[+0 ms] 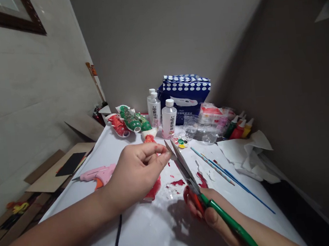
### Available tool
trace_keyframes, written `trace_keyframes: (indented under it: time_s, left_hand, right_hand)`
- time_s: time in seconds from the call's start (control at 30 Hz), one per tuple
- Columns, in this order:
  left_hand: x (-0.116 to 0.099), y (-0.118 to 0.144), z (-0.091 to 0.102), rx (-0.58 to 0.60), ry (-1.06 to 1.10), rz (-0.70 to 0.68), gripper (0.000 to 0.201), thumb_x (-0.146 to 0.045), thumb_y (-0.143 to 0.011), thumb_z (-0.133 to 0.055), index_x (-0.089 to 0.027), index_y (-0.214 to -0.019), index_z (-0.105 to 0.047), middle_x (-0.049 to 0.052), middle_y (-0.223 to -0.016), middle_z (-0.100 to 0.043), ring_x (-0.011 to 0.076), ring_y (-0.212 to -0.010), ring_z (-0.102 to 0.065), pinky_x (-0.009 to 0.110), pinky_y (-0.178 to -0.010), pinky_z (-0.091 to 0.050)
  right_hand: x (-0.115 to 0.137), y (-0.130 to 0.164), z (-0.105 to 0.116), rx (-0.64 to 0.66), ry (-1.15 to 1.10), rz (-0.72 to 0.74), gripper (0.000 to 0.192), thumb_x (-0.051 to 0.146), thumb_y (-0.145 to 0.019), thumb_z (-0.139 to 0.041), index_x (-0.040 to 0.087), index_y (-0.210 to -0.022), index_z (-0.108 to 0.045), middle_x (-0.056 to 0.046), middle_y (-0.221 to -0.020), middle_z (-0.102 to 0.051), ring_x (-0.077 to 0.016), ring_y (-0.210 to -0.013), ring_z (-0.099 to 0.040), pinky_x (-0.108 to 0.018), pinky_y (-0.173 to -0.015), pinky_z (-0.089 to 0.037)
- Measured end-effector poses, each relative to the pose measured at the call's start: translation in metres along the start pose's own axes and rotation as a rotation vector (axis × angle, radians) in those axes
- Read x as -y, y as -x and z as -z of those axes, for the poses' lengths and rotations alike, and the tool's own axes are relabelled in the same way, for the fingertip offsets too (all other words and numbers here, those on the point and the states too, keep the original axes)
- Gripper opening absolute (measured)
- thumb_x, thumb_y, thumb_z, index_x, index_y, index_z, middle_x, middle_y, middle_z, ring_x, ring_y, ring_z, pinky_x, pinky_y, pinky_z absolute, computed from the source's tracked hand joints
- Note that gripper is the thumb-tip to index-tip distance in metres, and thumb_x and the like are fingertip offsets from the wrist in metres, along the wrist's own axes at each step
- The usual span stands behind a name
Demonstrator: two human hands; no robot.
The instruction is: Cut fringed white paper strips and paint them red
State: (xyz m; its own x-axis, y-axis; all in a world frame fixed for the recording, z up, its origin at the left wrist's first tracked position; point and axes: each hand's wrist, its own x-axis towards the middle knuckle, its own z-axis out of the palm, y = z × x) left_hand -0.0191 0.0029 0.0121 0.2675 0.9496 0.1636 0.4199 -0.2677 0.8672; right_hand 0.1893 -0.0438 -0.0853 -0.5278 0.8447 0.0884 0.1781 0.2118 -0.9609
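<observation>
My right hand (211,208) grips a pair of scissors (189,173) by green and orange-red handles, the blades parted and pointing up and away. With thumb and forefinger pinched, my left hand (140,170) holds a small, thin, clear-looking piece (172,153) by the blade tips. What the piece is made of I cannot make out. Below my hands, red scraps (177,183) and bits of clear plastic lie on the white table. A red painted object (153,190) shows partly behind my left hand.
A pink glue gun (99,175) lies at the left. Painted red and green fish-like crafts (130,118), bottles (169,119) and a blue bag (188,97) stand at the back. Paintbrushes (231,174), crumpled paper (248,155) and paint bottles (238,130) are on the right.
</observation>
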Motion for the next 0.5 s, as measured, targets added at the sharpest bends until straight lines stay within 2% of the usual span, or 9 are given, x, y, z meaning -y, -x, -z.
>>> trace_keyframes:
  time_s: [0.13,0.23,0.37,0.5]
  left_hand:
    - [-0.0011,-0.0009,0.0000,-0.019,-0.013,-0.016,0.026,-0.036,-0.082,-0.056,-0.015,-0.069,-0.062,-0.006,-0.050,-0.035,0.0076,-0.046,-0.028,0.020,-0.043,-0.021]
    - [-0.0027,0.0003,0.0004,-0.033,-0.020,-0.045,0.024,-0.033,-0.083,-0.055,-0.014,-0.072,-0.064,-0.007,-0.049,-0.034,0.0072,-0.046,-0.029,0.019,-0.043,-0.021]
    - [-0.0039,0.0045,-0.0006,-0.042,-0.020,-0.084,0.025,-0.032,-0.085,-0.053,-0.013,-0.074,-0.064,-0.008,-0.047,-0.032,0.0066,-0.045,-0.028,0.019,-0.042,-0.021]
    - [-0.0040,0.0063,-0.0027,-0.039,-0.019,-0.084,0.025,-0.031,-0.086,-0.053,-0.013,-0.072,-0.064,-0.008,-0.045,-0.032,0.0062,-0.043,-0.027,0.019,-0.041,-0.020]
  right_hand:
    - [0.0037,0.0014,0.0035,0.031,-0.021,-0.027,0.068,0.084,-0.078,-0.030,0.019,-0.081,-0.049,0.000,-0.071,-0.044,-0.0137,-0.062,-0.036,-0.027,-0.056,-0.033]
    - [0.0050,0.0006,0.0022,0.046,-0.052,0.034,0.075,0.087,-0.076,-0.027,0.017,-0.088,-0.053,-0.002,-0.076,-0.047,-0.0146,-0.064,-0.039,-0.027,-0.057,-0.035]
    - [0.0036,-0.0009,0.0008,0.012,0.073,0.107,0.073,0.083,-0.081,-0.022,0.018,-0.092,-0.054,-0.005,-0.086,-0.052,-0.0177,-0.073,-0.044,-0.029,-0.066,-0.040]
    - [0.0036,-0.0016,0.0012,0.017,0.144,0.130,0.077,0.084,-0.080,-0.017,0.018,-0.093,-0.054,-0.007,-0.087,-0.053,-0.0198,-0.076,-0.045,-0.033,-0.071,-0.042]
